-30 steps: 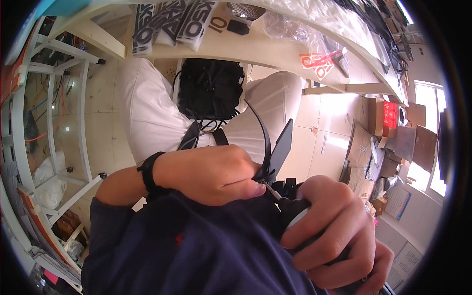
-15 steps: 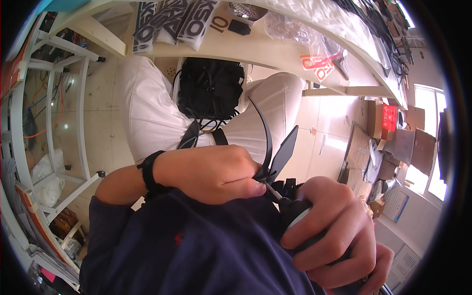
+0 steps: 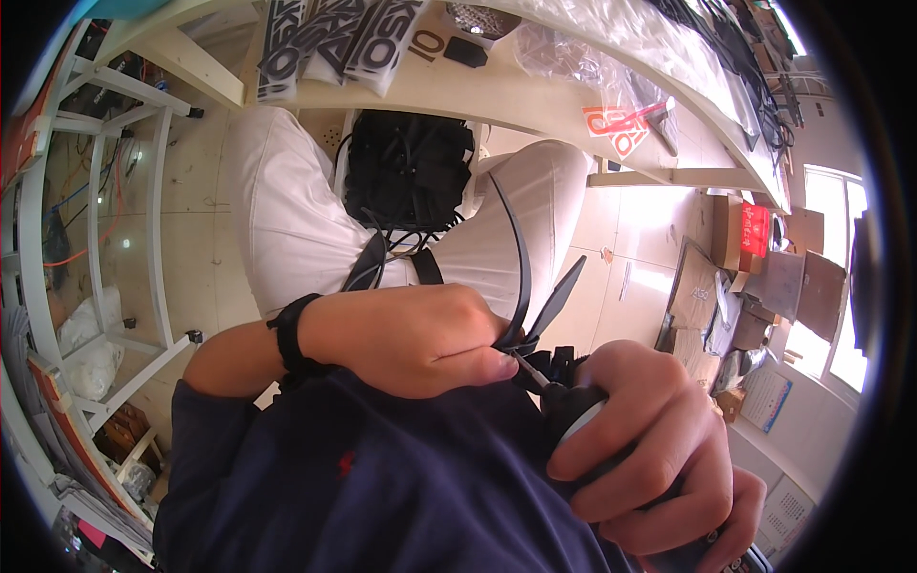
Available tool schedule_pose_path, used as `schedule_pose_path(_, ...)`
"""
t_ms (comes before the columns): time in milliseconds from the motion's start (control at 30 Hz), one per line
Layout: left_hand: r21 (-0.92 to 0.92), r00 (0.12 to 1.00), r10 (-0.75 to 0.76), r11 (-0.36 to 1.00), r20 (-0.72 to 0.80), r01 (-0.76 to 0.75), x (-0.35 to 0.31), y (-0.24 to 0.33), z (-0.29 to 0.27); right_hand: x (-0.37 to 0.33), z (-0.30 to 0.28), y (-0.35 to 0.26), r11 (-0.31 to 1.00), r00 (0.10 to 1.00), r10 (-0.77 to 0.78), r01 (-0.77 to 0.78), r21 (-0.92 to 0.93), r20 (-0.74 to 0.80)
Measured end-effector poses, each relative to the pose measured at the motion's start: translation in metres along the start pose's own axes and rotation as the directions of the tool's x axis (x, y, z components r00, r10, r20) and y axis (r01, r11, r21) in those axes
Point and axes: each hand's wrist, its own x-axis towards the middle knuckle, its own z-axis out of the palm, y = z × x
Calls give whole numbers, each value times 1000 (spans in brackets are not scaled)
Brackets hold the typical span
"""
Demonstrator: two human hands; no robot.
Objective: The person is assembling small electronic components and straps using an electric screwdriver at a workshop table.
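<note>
My left hand [image 3: 430,342] is closed in a pinch on a black strap [image 3: 522,263], just in front of my chest. One thin curved length of the strap rises from the fingers, and a pointed flat end [image 3: 562,294] sticks up beside it. My right hand [image 3: 659,449] wraps round a black power screwdriver [image 3: 573,411], whose body is mostly covered by the fingers. Its thin metal bit points left and reaches the strap at my left thumb tip. Whatever lies right under the bit is too small and hidden to make out.
Between my knees stands a container heaped with black straps [image 3: 411,172]. On the pale workbench [image 3: 516,91] ahead lie printed plastic packets [image 3: 382,48] and clear bags [image 3: 573,57]. White metal frames [image 3: 162,220] stand at left; cardboard boxes [image 3: 798,282] are stacked at right.
The strap's pointed end has turned and now shows narrower, tilting a little to the right. The curved length has shifted slightly upward. Both hands and the screwdriver stay almost in place.
</note>
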Motion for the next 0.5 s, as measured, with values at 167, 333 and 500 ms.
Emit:
schedule_pose_path(167, 39, 999, 29, 999, -20, -28, 0, -2, 1, 21, -19, 0, 943, 828, 201, -309, 126, 524)
schedule_pose_path(333, 35, 997, 58, 998, -47, -57, -3, 0, 3, 52, -61, 37, 716, 629, -194, -434, 547, 753)
schedule_pose_path(500, -40, 1000, -6, 999, -3, 6, 0, 0, 1, 1, -6, -1, 999, 998, -37, 37, -4, 41)
